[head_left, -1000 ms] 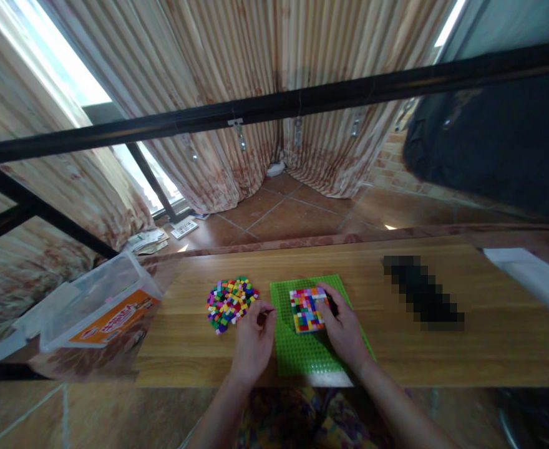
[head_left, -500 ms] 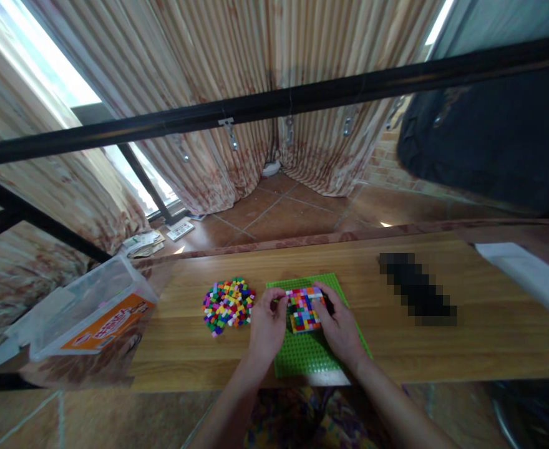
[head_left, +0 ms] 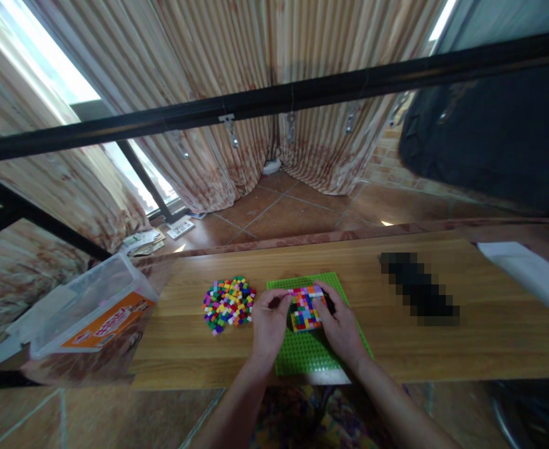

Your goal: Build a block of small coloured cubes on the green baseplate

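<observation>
While my right hand (head_left: 343, 327) grips the colourful brick panel (head_left: 306, 313) over the green baseplate (head_left: 305, 362), my left hand (head_left: 268, 325), hold unclear, curls at the panel's far-left corner, seemingly a fitting step needing careful alignment.

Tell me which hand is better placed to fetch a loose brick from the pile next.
Probably the left. The left hand is nearer the brick pile, though it is at a left corner of the mosaic. The right hand is farther off, over the green baseplate, holding the mosaic's right edge.

no legible txt, orange label (head_left: 108, 322) on plastic bin (head_left: 85, 298), blurred ltrs
</observation>
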Motion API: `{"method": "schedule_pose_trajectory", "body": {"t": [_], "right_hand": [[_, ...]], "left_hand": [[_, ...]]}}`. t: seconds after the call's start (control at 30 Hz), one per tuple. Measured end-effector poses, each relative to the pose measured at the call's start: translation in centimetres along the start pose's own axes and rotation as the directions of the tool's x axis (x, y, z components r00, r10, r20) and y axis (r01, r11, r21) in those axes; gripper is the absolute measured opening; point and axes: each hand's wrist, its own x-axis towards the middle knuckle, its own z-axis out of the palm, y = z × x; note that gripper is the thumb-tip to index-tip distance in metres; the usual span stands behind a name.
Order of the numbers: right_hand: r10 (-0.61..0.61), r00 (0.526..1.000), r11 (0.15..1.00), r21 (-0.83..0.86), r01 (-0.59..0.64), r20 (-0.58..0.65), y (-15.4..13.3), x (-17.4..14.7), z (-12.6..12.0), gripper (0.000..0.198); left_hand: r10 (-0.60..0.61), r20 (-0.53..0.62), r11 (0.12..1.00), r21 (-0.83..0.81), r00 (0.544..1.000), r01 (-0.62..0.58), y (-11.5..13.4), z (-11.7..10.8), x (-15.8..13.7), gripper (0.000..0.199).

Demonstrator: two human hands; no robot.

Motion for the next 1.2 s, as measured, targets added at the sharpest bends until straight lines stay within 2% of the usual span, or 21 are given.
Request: {"method": "schedule_pose_trajectory", "body": {"t": [0.2,0.37,0.87,1.2], "right_hand": [[0.005,1.000,1.000,-0.006,-0.005,-0.001,-0.1,0.0,0.0,0.044],[-0.001,1.000,1.000,-0.006,0.001,0.006,-0.2,0.0,0.0,0.043],[0.005,1.000,1.000,-0.003,-0.005,0.003,-0.2,0.0,0.0,0.044],[0.021,1.000,0.999,0.026,-0.021,0.003,0.0,0.0,0.1,0.045]], "left_hand": [[-0.067,-0.006,0.991,-0.113,0.998,0.066,0.0,0.1,0.4,0.006],[-0.100,0.007,0.984,-0.148,0.995,0.100,-0.2,0.0,0.5,0.007],[-0.071,0.029,0.997,-0.005,0.997,0.071,-0.8,-0.2,0.9,0.017],[-0.067,0.026,0.998,0.010,0.997,0.067,-0.2,0.0,1.2,0.017]]}}
